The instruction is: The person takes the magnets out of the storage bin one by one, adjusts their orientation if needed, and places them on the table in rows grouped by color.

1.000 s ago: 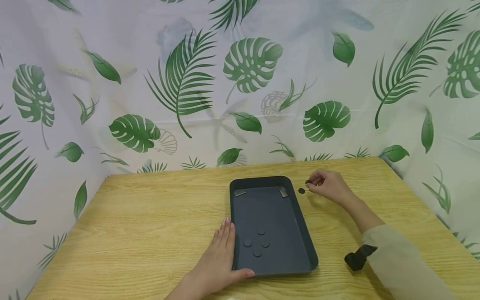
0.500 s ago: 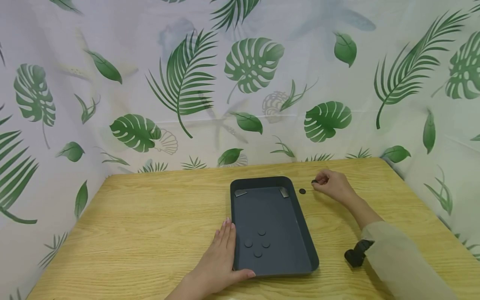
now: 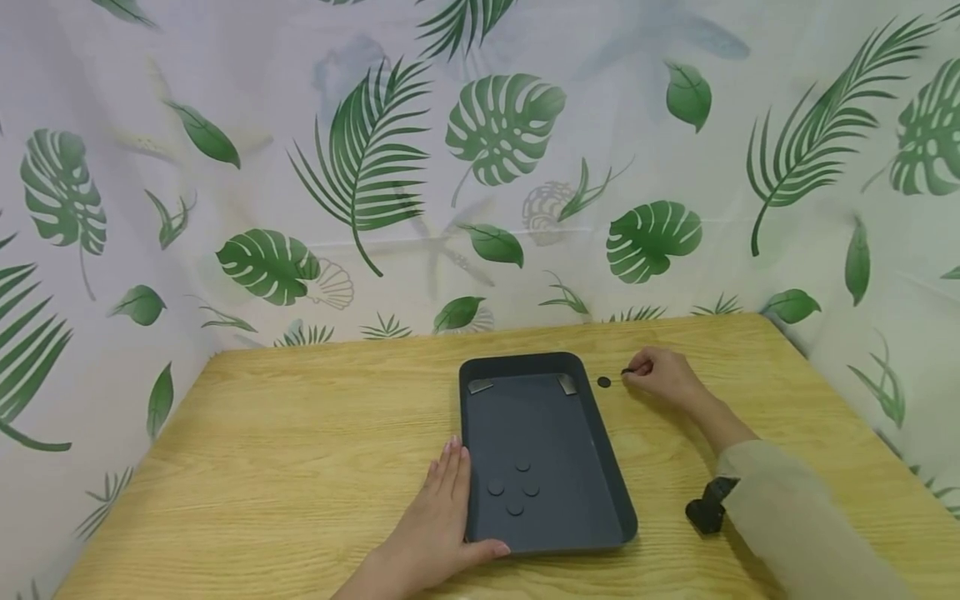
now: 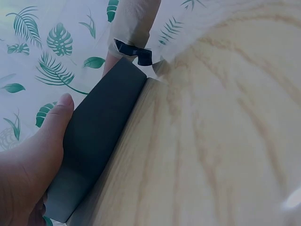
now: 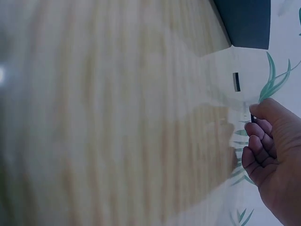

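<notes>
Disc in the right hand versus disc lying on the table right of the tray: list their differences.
The held disc is pinched by the right hand; the loose disc is untouched. The loose disc shows its round face, while the held disc is partly hidden. The loose disc is nearer the tray than the held disc. Both are dark and outside the tray.

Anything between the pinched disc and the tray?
Yes: a loose black disc lies on the table between the pinched disc in the right hand and the tray, whose raised side wall also stands in between.
</notes>
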`<state>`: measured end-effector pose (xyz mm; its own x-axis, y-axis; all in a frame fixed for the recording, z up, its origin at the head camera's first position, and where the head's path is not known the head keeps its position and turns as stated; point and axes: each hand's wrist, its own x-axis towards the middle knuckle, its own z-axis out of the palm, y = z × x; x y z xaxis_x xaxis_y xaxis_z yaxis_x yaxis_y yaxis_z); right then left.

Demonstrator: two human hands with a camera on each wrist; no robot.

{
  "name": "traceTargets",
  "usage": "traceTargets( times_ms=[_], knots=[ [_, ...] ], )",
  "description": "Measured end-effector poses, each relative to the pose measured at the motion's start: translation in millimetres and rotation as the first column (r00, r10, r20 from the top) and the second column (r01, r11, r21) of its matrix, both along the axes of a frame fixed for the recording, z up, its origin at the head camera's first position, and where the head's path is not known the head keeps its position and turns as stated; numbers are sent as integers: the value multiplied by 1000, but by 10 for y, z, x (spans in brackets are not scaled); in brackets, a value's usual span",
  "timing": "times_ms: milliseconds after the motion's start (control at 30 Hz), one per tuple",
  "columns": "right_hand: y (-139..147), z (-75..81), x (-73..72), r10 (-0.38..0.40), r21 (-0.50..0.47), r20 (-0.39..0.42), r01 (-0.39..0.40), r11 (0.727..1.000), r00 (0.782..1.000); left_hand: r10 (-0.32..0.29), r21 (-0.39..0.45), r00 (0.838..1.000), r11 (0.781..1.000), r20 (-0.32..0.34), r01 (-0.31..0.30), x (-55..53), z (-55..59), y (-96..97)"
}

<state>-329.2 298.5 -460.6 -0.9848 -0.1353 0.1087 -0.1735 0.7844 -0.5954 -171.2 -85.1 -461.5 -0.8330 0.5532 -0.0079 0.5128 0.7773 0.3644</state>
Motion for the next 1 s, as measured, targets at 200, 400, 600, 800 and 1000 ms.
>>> traceTargets(
  times_ms=[200, 400, 600, 800, 1000],
  knots=[
    [-15, -25, 13, -19, -11, 41, 19, 1000, 999, -1, 4, 1000, 1000, 4, 1, -2, 12, -2],
    [-25, -68, -11, -17, 0, 58, 17, 1000, 998, -5, 5, 1000, 1000, 6, 5, 2, 21, -7],
    [-34, -88, -2, -16, 4, 69, 16, 1000, 997, -11, 10, 1000, 1000, 1, 11, 16, 30, -9],
    [-41, -87, 26, -21, 10, 87, 20, 1000, 996, -7, 17, 1000, 1000, 19, 7, 15, 27, -10],
    [-63, -41, 38, -16, 13, 70, 15, 1000, 997, -4, 31, 1000, 1000, 23, 4, 5, 24, -9]
  ],
)
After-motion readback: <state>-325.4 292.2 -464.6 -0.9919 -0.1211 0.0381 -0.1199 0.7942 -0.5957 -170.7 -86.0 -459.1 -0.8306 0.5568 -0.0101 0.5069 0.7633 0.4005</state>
